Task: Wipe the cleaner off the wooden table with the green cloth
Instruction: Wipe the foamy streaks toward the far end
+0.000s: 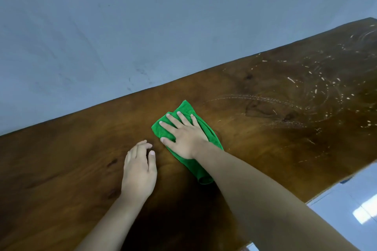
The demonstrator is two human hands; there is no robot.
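The green cloth (184, 108) lies folded on the wooden worktop (61, 159), a little right of the middle of the frame. It makes a long strip that runs from upper left to lower right. The right hand (184, 138) lies flat on the upper half of the cloth and presses it down. Its grip is wide, with the fingers straight and spread, and it closes around nothing. The far corner of the cloth shows beyond the fingertips.

The left hand (139, 171) is just to the left of the cloth and apart from it, low over the worktop. I cannot tell if it touches the wood. Its grip is loose, the fingers are lightly bent, and it holds nothing.

The cleaner (306, 87) shows as pale streaks and curved smears on the right and upper right part of the worktop. The thickest marks are well apart from the cloth, and one faint arc reaches near it.

A blue-grey wall (122, 26) fills the upper left of the frame. A pale shiny floor (346, 210) shows in the lower right corner.
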